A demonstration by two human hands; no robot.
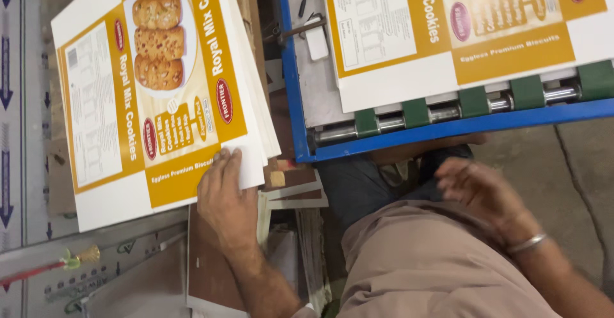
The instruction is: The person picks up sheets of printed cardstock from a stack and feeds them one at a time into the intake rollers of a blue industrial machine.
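My left hand (225, 198) rests on the near corner of a stack of printed cardboard sheets (153, 81), white and mustard yellow with pictures of cookies; its fingers lie over the stack's edge. My right hand (478, 193) hovers blurred above my lap, fingers loosely curled, holding nothing, with a metal bangle (527, 244) at the wrist. Another printed sheet (460, 30) lies on the feed bed of a blue-framed machine (448, 129) just beyond my right hand.
Metal rollers with green bands (473, 104) run along the machine's near edge. Cardboard scraps and brown board (288, 184) lie under the stack. A silvery sheet with blue arrows (13, 100) lies at left, and a red-handled tool (45, 268) at lower left. Concrete floor (575, 177) lies at right.
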